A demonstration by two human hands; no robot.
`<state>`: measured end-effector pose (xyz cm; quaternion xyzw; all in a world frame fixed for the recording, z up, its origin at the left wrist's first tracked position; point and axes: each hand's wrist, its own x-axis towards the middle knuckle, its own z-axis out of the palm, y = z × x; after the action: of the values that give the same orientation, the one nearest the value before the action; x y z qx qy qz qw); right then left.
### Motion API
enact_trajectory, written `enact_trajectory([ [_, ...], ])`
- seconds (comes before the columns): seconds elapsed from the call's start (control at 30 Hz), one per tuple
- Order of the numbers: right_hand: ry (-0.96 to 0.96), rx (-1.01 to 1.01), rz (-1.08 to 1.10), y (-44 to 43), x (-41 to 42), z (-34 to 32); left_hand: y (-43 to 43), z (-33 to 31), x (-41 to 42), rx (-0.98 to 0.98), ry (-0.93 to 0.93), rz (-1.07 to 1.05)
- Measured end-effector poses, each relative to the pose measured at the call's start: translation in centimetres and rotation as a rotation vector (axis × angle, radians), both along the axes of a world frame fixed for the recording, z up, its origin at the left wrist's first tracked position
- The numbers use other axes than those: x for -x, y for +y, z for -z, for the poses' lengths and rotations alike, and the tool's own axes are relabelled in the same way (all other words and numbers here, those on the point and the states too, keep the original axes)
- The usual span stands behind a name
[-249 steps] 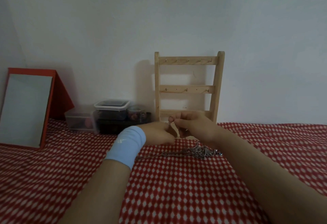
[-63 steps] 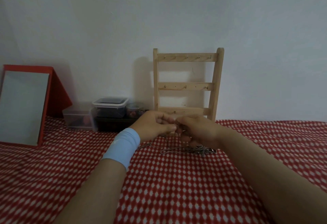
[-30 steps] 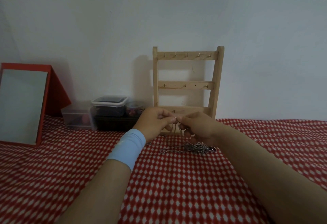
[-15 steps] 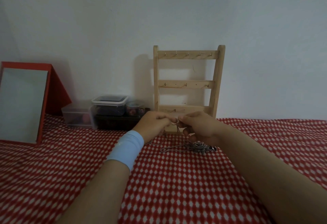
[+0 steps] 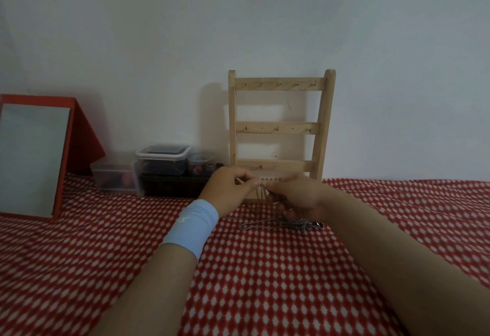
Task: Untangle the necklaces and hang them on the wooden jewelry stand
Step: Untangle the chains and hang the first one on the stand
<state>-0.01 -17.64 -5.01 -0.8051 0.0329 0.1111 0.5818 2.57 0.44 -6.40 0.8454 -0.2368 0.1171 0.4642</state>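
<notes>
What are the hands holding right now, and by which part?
The left hand and the right hand both pinch a thin necklace chain at its lifted part; its strands hang down toward the tangled pile.

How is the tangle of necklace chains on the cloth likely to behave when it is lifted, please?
The necklace tangle is probably floppy: a fine strand hangs limp where the left hand and right hand pinch it. Since it looks knotted, it would likely lift as one clump, trailing its loose end.
</notes>
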Motion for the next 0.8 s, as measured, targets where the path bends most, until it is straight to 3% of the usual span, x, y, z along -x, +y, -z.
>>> enact_trajectory([
  [0.33, -0.065, 0.069, -0.017, 0.0, 0.2, 0.0, -0.6, 0.4, 0.2, 0.141, 0.269, 0.033],
  [0.47, -0.093, 0.166, -0.026, 0.0, 0.1, 0.1, 0.0, 0.3, 0.1, 0.302, 0.498, 0.095],
  [0.63, -0.105, 0.234, -0.031, -0.1, 0.4, 0.0, 0.5, -0.1, -0.4, 0.206, 0.543, 0.034],
  [0.8, -0.110, 0.320, -0.045, 0.0, 0.2, 0.3, 0.9, -0.4, -0.4, -0.284, 0.323, -0.023],
])
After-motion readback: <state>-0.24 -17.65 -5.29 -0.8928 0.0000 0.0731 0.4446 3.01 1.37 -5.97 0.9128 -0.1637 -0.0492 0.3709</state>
